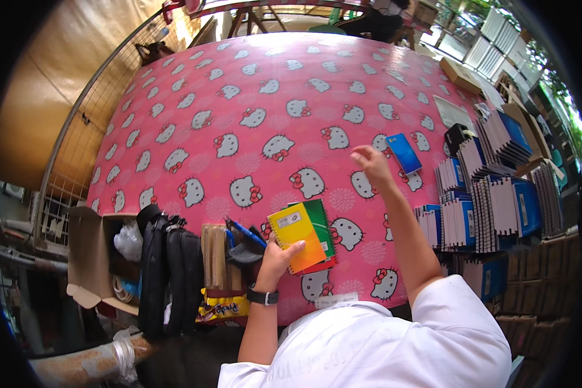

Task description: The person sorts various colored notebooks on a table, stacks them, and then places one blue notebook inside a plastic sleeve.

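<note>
My left hand (278, 258), with a dark watch on its wrist, is closed on the near left side of a yellow spiral notebook (301, 242), thumb across its cover. Fanned out beneath it are a green notebook (318, 216) and a red notebook (325, 266), mostly covered. Whether the stack touches the table I cannot tell. Farther off to the right, my right hand (372, 166) is over the pink table cover, fingers loosely bent and apart, with nothing visible in them. Just right of it lies a blue notebook (404, 154), not touched by the hand.
Tall stacks of blue spiral notebooks (456, 220) line the table's right side. At the left stand an open cardboard box (87, 258), black bags (174, 271), a brown cardboard bundle (215, 255) and a yellow snack packet (223, 306). A person (385, 19) is beyond the far edge.
</note>
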`<state>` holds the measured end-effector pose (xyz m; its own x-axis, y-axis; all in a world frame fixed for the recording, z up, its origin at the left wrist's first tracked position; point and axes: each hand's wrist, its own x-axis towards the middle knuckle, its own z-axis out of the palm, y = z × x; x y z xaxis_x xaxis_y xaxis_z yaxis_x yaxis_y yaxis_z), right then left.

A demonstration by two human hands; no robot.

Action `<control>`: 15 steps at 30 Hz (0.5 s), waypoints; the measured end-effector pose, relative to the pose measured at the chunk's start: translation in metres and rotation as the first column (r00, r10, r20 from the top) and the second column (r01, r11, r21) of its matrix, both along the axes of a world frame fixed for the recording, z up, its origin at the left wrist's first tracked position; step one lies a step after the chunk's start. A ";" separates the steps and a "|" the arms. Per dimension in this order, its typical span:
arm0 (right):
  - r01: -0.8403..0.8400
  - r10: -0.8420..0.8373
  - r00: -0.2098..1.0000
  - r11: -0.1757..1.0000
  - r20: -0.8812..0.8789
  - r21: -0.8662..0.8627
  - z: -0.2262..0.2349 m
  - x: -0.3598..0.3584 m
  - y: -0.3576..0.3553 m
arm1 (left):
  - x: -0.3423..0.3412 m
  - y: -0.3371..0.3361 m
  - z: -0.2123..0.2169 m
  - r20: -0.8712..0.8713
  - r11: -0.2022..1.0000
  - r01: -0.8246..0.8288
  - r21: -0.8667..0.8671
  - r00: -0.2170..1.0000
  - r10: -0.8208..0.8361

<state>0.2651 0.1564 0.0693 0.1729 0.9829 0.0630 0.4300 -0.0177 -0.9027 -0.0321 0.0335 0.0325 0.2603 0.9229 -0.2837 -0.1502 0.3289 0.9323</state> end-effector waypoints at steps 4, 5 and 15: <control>0.680 -0.632 0.502 0.710 0.591 0.181 -0.045 0.097 0.056 | -0.006 0.004 0.008 0.084 0.997 0.076 -0.032 0.994 -0.073; 0.767 -0.674 0.401 0.618 0.621 0.175 -0.053 0.119 0.059 | -0.004 0.005 0.005 0.093 0.997 0.072 -0.033 0.993 -0.068; 0.314 -0.314 0.949 0.949 -0.008 -0.029 0.009 0.072 0.016 | -0.008 0.005 -0.006 0.081 0.998 0.057 -0.014 0.995 -0.056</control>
<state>0.3375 0.1721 0.0780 0.4735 0.8802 0.0330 0.3878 -0.1747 -0.9050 -0.0396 0.0380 0.0263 0.3344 0.9015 -0.2747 -0.2052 0.3541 0.9124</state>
